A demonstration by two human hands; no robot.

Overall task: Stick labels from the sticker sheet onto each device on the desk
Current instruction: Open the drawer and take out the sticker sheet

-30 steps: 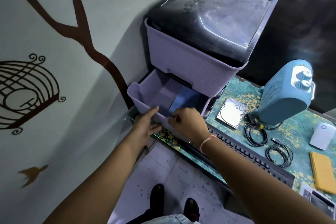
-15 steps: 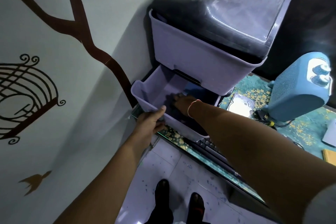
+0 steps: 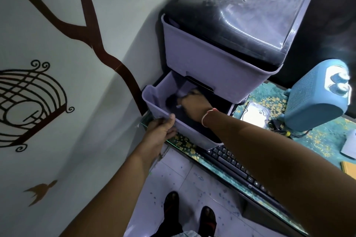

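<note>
A lilac plastic drawer (image 3: 159,106) is pulled out from under a lilac storage box (image 3: 208,67) with a dark lid. My left hand (image 3: 161,127) grips the drawer's front rim. My right hand (image 3: 194,104) reaches deep inside the drawer, fingers curled over something dark and blurred at the back; what it touches I cannot tell. No sticker sheet shows. On the desk lie a hard drive (image 3: 255,114), a black keyboard (image 3: 237,167) and a blue heater (image 3: 317,98).
The desk has a green patterned glass top (image 3: 323,136). A white device (image 3: 349,146) and a yellow pad (image 3: 348,168) sit at the right edge, and a black cable (image 3: 277,125) lies by the heater. A wall with a tree decal is left. My feet stand on tiled floor.
My right hand has gone from the drawer's front rim deep into the drawer. The left hand has kept its hold on the rim. The view has moved closer.
</note>
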